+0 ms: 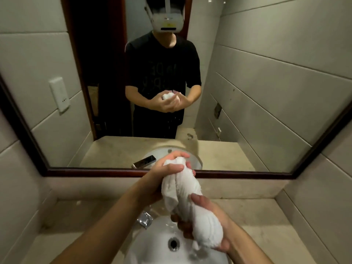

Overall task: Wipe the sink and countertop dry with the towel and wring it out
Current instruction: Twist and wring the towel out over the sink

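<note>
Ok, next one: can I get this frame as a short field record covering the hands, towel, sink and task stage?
towel: white, twisted into a roll, held above the sink
left hand: grips the towel's far end
right hand: grips the near end
drain: uncovered, below the towel
faucet: chrome, at the sink's back-left edge
countertop: beige, surrounds the sink
stage: wringing
</note>
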Demonstrator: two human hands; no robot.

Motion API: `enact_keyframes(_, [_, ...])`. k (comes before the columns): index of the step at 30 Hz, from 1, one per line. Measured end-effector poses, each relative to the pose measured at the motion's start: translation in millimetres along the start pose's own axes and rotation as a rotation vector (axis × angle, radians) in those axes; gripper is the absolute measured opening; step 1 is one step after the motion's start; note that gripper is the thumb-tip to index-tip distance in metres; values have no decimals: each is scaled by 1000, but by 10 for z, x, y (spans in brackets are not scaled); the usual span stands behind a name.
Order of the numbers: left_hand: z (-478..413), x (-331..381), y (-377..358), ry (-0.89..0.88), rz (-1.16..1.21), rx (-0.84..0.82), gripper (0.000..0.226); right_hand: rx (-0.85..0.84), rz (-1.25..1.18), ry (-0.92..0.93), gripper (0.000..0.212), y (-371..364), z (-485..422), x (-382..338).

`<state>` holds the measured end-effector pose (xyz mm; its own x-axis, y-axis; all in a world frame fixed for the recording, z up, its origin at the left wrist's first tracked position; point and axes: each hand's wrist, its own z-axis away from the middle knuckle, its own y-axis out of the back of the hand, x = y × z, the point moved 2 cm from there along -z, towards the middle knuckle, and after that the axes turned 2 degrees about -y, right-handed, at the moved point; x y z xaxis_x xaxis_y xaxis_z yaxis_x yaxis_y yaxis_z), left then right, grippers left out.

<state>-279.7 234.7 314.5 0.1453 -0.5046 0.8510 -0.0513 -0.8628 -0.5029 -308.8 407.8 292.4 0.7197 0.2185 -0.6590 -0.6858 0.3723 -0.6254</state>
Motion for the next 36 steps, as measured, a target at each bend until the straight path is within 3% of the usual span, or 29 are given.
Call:
enact_keyframes(3, [29, 12, -12, 3, 42, 98, 23, 1, 8, 156, 94, -75, 72, -46])
enact_keyframes(6, [32, 11, -25, 16, 28, 149, 15, 33, 244, 247, 78, -195, 117, -106])
enact_keyframes(9, [23, -68, 10, 25, -37, 317, 12, 239, 696, 273, 64, -186, -7, -168])
enact_keyframes(11, [-23, -178, 83, 33, -112, 498, 10, 440, 829, 249, 49, -138, -182, -127])
enact_keyframes(15, [-140, -364, 192, -40, -404, 780, 22, 648, 631, 271, 49, -5, -461, 104])
enact_keyframes(17, [-156, -389, 180, -70, -563, 775, 19, 692, 633, 312, 52, -2, -494, 150])
enact_keyframes(20, [-156, -367, 177, -48, -538, 785, 21, 687, 650, 341, 49, -17, -436, 146])
enact_keyframes(22, [-157, -360, 150, -33, -454, 797, 26, 622, 655, 347, 61, -2, -353, 131])
enact_keyframes(24, [-150, -358, 110, -25, -421, 801, 27, 536, 723, 329, 91, 33, -231, 98])
enact_keyframes(26, [-127, -357, 100, -16, -433, 817, 23, 469, 992, 294, 130, 18, -163, 58])
enact_keyframes(28, [-117, -368, 121, -1, -391, 864, 21, 522, 1192, 285, 145, -22, -207, 68])
enact_keyframes(30, [-118, -408, 111, -8, -408, 918, 20, 777, 1292, 290, 139, -104, -278, 120])
enact_keyframes(32, [-92, -457, 19, -32, -555, 994, 21, 1008, 1388, 272, 117, -125, -353, 203])
enact_keyframes(34, [-48, -478, -106, -51, -597, 1051, 25, 1107, 1389, 239, 89, -115, -376, 242])
enact_keyframes(36, [-13, -433, -156, 39, -499, 958, 36, 1105, 1362, 175, 71, -82, -341, 239])
